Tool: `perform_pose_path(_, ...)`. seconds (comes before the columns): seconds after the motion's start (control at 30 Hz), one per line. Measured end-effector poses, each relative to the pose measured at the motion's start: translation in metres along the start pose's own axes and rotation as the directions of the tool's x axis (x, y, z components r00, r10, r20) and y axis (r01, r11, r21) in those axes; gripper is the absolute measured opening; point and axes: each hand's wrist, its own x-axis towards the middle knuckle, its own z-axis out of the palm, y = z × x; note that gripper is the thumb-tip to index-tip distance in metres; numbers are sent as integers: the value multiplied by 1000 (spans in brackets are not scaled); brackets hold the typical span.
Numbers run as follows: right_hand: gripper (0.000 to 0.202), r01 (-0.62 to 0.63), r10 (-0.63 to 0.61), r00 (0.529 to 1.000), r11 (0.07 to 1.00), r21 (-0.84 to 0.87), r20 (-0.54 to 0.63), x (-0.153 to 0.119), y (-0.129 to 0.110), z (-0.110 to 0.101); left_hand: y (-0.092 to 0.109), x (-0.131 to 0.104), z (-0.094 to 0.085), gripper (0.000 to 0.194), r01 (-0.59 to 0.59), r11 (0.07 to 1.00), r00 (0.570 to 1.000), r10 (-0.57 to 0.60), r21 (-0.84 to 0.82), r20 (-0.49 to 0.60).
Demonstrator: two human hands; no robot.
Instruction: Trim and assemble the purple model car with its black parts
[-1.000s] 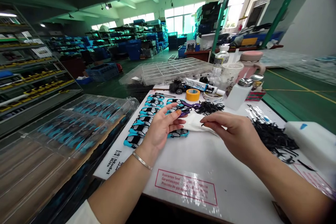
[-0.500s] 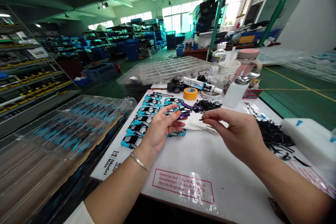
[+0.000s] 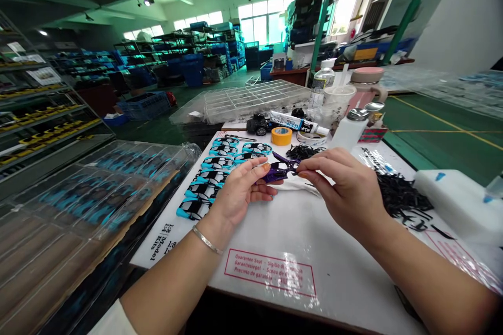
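A dark purple car-shaped part [image 3: 275,171] is pinched between the thumb and fingers of my left hand [image 3: 239,186], above the white board. My right hand [image 3: 341,183] meets its right end with thumb and forefinger pinched together; whatever they grip is too small and hidden to name. Behind and left of my left hand, blue and black model car shells [image 3: 214,175] lie in rows. Under and behind my fingers is a white cloth [image 3: 302,182]. A pile of thin black strips [image 3: 401,191] lies beyond my right forearm, and another black pile [image 3: 302,151] sits behind the part.
Orange tape [image 3: 282,136], a glue tube [image 3: 294,122] and a black toy car [image 3: 259,124] stand at the board's back. A white squeeze bottle [image 3: 349,131] is to their right, a white foam block [image 3: 459,199] at far right. Clear trays [image 3: 118,183] lie left.
My right hand has moved left, and its fingertips now meet the purple part in my left hand. The whole view has shifted slightly.
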Motion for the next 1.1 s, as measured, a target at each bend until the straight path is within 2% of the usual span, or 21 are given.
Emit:
perform_pose_path(0.33, 10, -6, 1, 999, 997, -82, -53, 0, -5, 2, -4, 2, 1, 48, 18, 1000, 999, -19, 24, 35)
perform_pose_path(0.43, 10, 37, -44, 997, 993, -114, -60, 0, -6, 5, -7, 3, 3, 51, 18, 999, 999, -19, 37, 31)
perform_pose_path(0.83, 8, 185, -188, 982, 958, -220, 8, 1, -1, 13, -13, 2, 7, 56, -43, 997, 999, 43, 63, 4)
perform_pose_path(1.1, 10, 225, -215, 974, 942, -251, 65, 0, 2, 16, -12, 3, 7, 58, -44, 994, 999, 46, 96, -21)
